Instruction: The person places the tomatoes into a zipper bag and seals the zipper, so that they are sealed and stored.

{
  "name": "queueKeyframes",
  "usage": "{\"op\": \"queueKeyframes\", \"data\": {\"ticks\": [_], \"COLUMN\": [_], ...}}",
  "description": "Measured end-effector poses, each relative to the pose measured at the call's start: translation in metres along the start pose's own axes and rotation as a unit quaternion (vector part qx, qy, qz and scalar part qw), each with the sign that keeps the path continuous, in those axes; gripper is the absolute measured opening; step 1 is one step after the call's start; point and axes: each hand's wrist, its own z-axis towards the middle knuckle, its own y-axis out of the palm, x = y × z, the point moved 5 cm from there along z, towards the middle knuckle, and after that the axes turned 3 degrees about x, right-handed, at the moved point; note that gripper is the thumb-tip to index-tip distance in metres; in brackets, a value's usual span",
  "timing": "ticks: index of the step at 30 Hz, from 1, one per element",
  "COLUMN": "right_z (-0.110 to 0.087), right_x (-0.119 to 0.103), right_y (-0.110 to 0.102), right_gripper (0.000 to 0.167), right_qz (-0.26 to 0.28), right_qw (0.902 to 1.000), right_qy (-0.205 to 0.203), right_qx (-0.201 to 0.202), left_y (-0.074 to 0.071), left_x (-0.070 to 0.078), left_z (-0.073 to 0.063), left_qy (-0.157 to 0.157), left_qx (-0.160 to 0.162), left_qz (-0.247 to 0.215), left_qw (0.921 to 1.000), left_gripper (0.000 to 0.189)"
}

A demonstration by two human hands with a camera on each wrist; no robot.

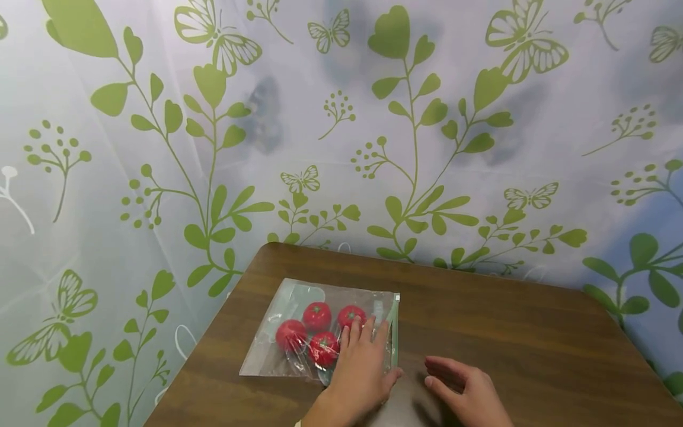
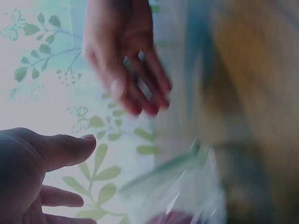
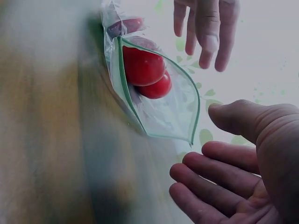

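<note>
A clear zip bag with a green zip edge lies on the table, its mouth gaping open in the right wrist view. Several red tomatoes are inside it. My left hand is over the zip end of the bag with its fingers straight, and it hides part of that end. To the right of the bag, my right hand hovers with thumb and fingers apart and nothing between them. In the right wrist view the zip rim stands just beyond the right fingertips.
The brown wooden table has rounded back corners. Behind it hangs a pale curtain printed with green leaves and butterflies, reaching close to the table's back edge.
</note>
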Motion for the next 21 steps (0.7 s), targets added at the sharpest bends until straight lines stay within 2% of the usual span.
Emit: {"op": "queueKeyframes", "data": {"ticks": [4,7,11,14,17,21], "right_z": [-0.007,-0.011,-0.019,-0.024,-0.03,-0.035], "right_x": [0.003,0.006,0.01,0.01,0.011,0.015], "right_y": [-0.003,-0.004,-0.004,-0.001,0.007,0.02], "right_gripper": [0.041,0.045,0.05,0.051,0.053,0.064], "right_qz": [0.034,0.038,0.029,0.034,0.054,0.103], "right_qw": [0.9994,0.9986,0.9967,0.995,0.9916,0.9793], "right_qy": [-0.001,0.019,0.05,0.062,0.08,0.141], "right_qx": [-0.011,-0.031,-0.058,-0.07,-0.086,-0.102], "left_y": [-0.017,-0.027,-0.042,-0.05,-0.055,-0.059], "left_x": [-0.013,-0.024,-0.037,-0.045,-0.05,-0.054], "left_z": [0.009,0.018,0.032,0.043,0.056,0.074], "left_qy": [0.021,0.029,0.018,0.011,0.025,0.05], "left_qx": [0.031,0.044,0.033,0.018,0.016,0.021], "left_qz": [0.015,0.0,-0.03,-0.026,-0.014,0.006], "left_qw": [0.9992,0.9986,0.9988,0.9994,0.9995,0.9985], "left_gripper": [0.083,0.079,0.079,0.08,0.078,0.072]}}
